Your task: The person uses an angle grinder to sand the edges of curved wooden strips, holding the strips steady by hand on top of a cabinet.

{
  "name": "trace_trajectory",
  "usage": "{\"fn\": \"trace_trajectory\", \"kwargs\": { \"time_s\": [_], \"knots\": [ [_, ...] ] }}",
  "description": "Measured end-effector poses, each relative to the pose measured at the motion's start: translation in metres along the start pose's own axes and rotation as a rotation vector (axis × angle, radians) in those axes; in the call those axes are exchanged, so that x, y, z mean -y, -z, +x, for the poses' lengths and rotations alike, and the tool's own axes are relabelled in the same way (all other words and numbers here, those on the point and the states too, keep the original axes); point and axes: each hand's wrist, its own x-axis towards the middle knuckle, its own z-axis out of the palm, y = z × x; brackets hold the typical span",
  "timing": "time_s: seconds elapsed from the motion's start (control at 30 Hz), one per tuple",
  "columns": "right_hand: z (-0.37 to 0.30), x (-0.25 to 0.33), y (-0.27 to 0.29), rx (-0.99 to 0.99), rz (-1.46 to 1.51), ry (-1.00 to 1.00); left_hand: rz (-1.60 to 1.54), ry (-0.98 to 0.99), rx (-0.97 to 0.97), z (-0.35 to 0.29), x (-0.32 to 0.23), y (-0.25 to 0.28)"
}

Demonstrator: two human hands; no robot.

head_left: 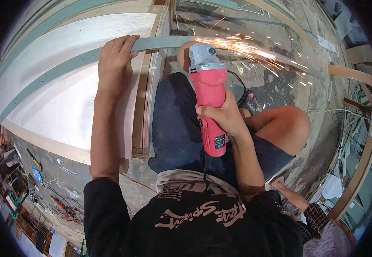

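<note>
My right hand (225,112) is wrapped round the body of a red angle grinder (209,92). Its grey metal head (202,55) is up against a long grey-green strip (164,43), and bright sparks (246,49) spray off to the right from there. The grinder's disc cannot be made out clearly. With its fingers closed over the strip, my left hand (118,53) grips it to the left of the grinder. The strip runs left across a pale, white-topped panel (74,103) with a wooden edge. A dark cord hangs from the grinder's lower end.
Another long strip (49,25) lies along the panel's far side. Tools and loose cables (64,207) litter the floor at lower left. A wooden frame (368,150) curves along the right. Another person's arm (295,199) shows at lower right.
</note>
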Motion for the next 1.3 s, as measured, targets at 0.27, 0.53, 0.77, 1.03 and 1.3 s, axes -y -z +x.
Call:
{"fn": "trace_trajectory", "kwargs": {
  "time_s": [0.27,0.53,0.77,1.03,1.3],
  "knots": [
    [0.002,0.004,0.001,0.007,0.005,0.01,-0.001,-0.009,-0.006,-0.001,0.0,0.001],
    [0.002,0.002,0.002,-0.047,-0.005,0.012,-0.006,0.004,-0.005,-0.002,-0.001,0.002],
    [0.004,0.003,0.002,-0.015,-0.02,0.026,-0.005,0.014,0.0,-0.002,-0.001,0.005],
    [0.001,0.013,0.001,-0.047,0.011,-0.065,-0.006,0.013,-0.011,-0.003,-0.002,0.005],
    [0.001,0.015,0.002,-0.045,-0.028,-0.052,0.004,0.029,0.0,-0.004,-0.001,0.005]
  ]
}}
